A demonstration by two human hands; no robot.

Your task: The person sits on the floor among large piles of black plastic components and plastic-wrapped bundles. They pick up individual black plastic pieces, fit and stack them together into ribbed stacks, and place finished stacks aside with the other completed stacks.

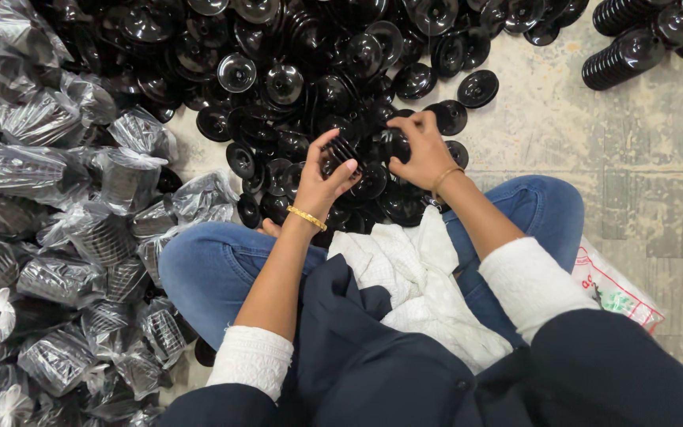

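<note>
Left hand (322, 178) cups a short stack of black lids (341, 152) — right hand (419, 150) pinches 1 more lid; rims should probably nest squarely.

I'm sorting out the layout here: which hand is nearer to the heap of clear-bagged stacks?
Left. The left hand is just right of the bagged stacks; the right hand is farther right, over the loose black lids.

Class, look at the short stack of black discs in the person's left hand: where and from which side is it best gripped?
Grip the stack of black discs across its ribbed rim edges, coming from the side as the left hand does. The nested discs form a short cylinder, so pressure on opposite edges probably keeps them together.
</note>
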